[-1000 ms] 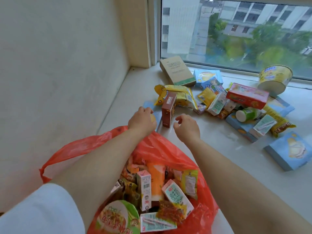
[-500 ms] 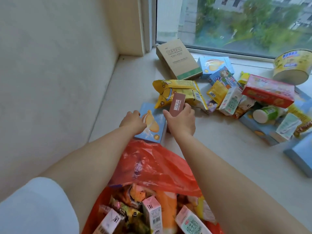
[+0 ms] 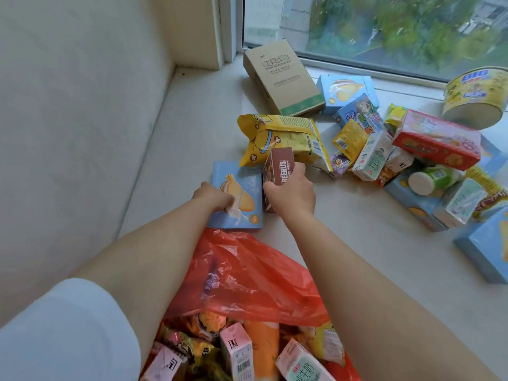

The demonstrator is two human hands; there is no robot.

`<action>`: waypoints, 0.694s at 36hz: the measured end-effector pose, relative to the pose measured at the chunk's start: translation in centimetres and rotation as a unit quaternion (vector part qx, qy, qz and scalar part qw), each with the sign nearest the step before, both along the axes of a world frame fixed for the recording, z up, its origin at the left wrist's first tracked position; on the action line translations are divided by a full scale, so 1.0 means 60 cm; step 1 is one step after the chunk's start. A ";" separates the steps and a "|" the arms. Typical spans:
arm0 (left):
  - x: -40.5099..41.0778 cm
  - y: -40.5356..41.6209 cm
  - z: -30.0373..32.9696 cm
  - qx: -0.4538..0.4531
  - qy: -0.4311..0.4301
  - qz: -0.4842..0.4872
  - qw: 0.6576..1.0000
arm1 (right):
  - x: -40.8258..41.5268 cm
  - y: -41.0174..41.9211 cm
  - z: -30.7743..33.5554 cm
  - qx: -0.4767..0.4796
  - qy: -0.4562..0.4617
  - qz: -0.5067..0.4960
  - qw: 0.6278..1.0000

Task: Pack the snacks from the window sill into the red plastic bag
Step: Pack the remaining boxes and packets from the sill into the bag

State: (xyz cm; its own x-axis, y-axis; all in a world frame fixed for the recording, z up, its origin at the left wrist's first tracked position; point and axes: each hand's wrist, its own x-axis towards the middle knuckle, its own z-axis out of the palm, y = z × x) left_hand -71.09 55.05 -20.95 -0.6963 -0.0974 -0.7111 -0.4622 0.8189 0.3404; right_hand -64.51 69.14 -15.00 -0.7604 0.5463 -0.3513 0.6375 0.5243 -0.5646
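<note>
With the red plastic bag [image 3: 247, 276] below the wrists already well filled, the right hand [image 3: 291, 193] grips a brown box [image 3: 279, 167], the left hand [image 3: 213, 198] curls on a blue box [image 3: 237, 196] (grip unclear), and many snacks [image 3: 406, 149] remain to their right.

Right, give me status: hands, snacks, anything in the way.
Right hand grips brown box. Left hand on blue box. Red bag open, part-filled. Nothing blocking.

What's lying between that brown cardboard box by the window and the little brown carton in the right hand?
A yellow snack bag, seen in the head view.
</note>
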 end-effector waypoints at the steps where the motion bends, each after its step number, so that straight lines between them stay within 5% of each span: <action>1: 0.001 0.002 0.000 0.017 -0.009 0.013 1.000 | 0.002 0.001 0.001 0.001 0.002 0.003 1.000; 9: 0.011 -0.003 0.010 0.177 -0.103 0.194 0.959 | 0.025 0.002 0.001 -0.015 0.029 0.026 0.999; 18: 0.044 0.018 0.073 0.206 0.011 0.228 0.952 | 0.074 0.016 0.025 -0.007 0.077 0.033 0.996; 25: 0.093 0.013 0.143 0.157 0.129 0.117 0.972 | 0.142 0.016 0.079 0.005 0.173 0.029 0.985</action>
